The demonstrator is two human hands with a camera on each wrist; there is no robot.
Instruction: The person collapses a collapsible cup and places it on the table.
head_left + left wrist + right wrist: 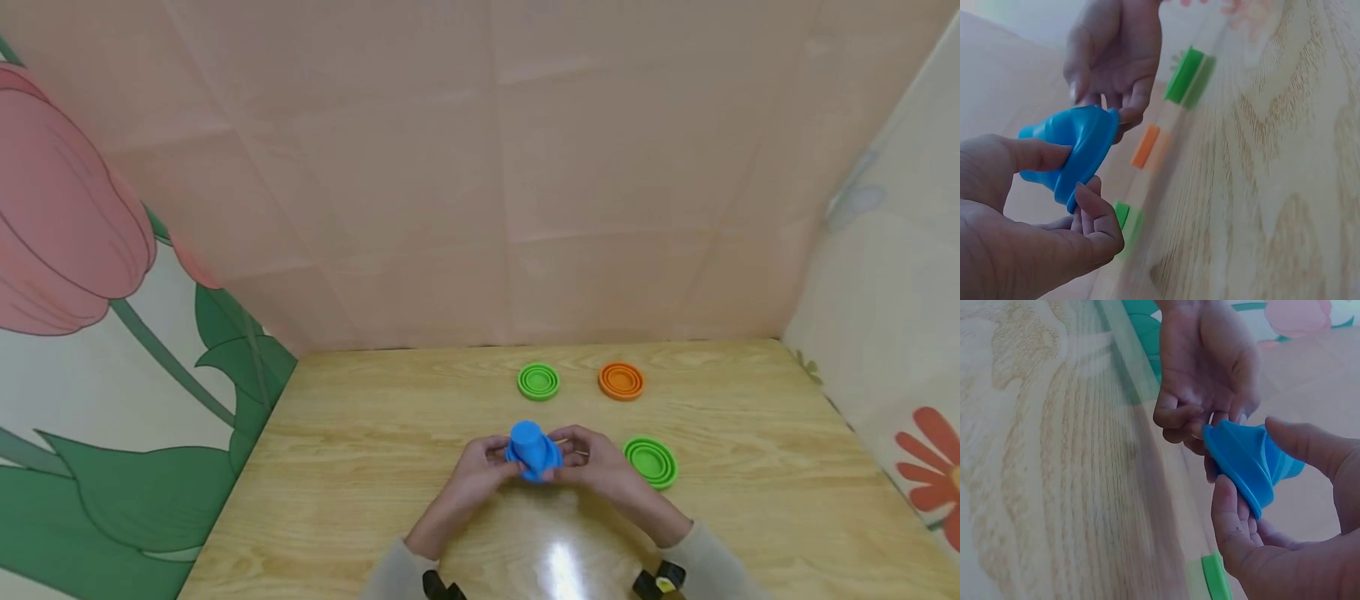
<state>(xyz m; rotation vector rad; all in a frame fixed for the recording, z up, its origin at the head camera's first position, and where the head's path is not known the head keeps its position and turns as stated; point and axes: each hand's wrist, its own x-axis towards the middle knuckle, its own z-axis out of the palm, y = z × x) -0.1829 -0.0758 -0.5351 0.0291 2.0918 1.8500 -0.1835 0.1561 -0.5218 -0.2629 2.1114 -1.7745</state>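
Note:
A blue collapsible silicone cup [528, 448] is held above the table between both hands, its narrow end pointing up and its wall buckled into uneven folds. On its left side my left hand [480, 473] pinches it; the left wrist view shows the thumb on the blue wall and curled fingers at the wide rim. From the other side my right hand [600, 465] grips the cup, and in the right wrist view its thumb lies near the folded wall with the fingers under the rim. The cup's inside is hidden.
A flattened green collapsible cup [651, 462] lies just right of my right hand. Farther back are another flat green cup [538, 382] and a flat orange one [621, 381]. The wooden table [360, 417] meets a pink wall covering [420, 250] at its back edge.

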